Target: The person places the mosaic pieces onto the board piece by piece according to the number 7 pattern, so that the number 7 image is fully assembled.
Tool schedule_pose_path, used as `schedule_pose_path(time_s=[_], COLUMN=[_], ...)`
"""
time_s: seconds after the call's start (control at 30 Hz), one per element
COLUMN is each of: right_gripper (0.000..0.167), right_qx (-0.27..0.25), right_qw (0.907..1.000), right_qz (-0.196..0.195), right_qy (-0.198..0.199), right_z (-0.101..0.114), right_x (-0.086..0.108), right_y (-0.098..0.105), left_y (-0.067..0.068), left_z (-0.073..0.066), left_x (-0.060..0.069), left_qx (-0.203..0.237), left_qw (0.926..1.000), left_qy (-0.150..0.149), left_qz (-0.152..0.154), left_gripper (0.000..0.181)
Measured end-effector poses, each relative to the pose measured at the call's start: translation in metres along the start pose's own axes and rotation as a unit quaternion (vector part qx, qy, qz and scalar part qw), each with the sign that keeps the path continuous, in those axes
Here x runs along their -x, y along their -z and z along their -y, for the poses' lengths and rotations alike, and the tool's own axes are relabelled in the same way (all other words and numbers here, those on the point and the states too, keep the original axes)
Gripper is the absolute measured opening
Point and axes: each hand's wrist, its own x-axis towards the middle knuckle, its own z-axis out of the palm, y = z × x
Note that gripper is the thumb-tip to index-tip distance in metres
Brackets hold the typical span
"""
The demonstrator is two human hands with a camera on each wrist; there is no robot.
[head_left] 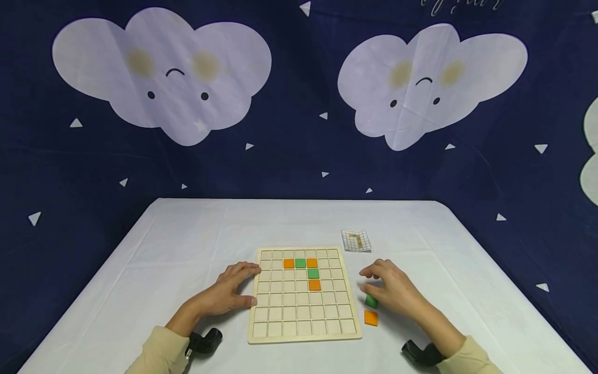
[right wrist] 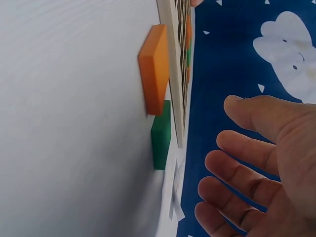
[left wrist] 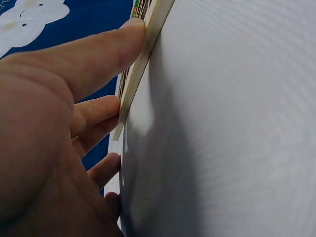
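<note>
A pale wooden grid board lies on the table, its cells holding several orange and green square tiles. Three of them, orange, green and orange, form a row, with a green tile and then an orange tile below the row's right end. My left hand rests against the board's left edge, thumb and fingertips touching it. To the right of the board, my right hand hovers with relaxed fingers and holds nothing. Under it lies a loose green tile, partly hidden in the head view, beside a loose orange tile.
Behind the board's right corner lies a small card printed with a grid and a coloured pattern. A white cloth covers the table. At its back hangs a dark blue curtain with clouds and triangles.
</note>
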Motion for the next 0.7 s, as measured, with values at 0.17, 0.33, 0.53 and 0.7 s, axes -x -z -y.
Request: schedule_pose_path(time_s=[0.17, 0.33, 0.53, 0.7], right_gripper=[0.021, 0.021, 0.022, 0.023], right_qx=[0.009, 0.013, 0.021, 0.031], right_qw=[0.9999, 0.9998, 0.9997, 0.9994], right_qz=[0.003, 0.01, 0.01, 0.013], right_qy=[-0.005, -0.011, -0.009, -0.009], right_z=[-0.003, -0.006, -0.01, -0.014], right_x=[0.004, 0.008, 0.013, 0.018], right_y=[0.0, 0.002, 0.003, 0.004], left_y=[0.001, 0.001, 0.001, 0.0], left_z=[-0.001, -0.001, -0.001, -0.001], left_x=[0.0, 0.0, 0.0, 0.0], left_qx=[0.003, 0.003, 0.005, 0.004], left_qw=[1.0, 1.0, 1.0, 1.0], left_qy=[0.005, 0.007, 0.006, 0.005], left_qz=[0.002, 0.003, 0.003, 0.003], left_gripper=[0.068, 0.067, 0.068, 0.068])
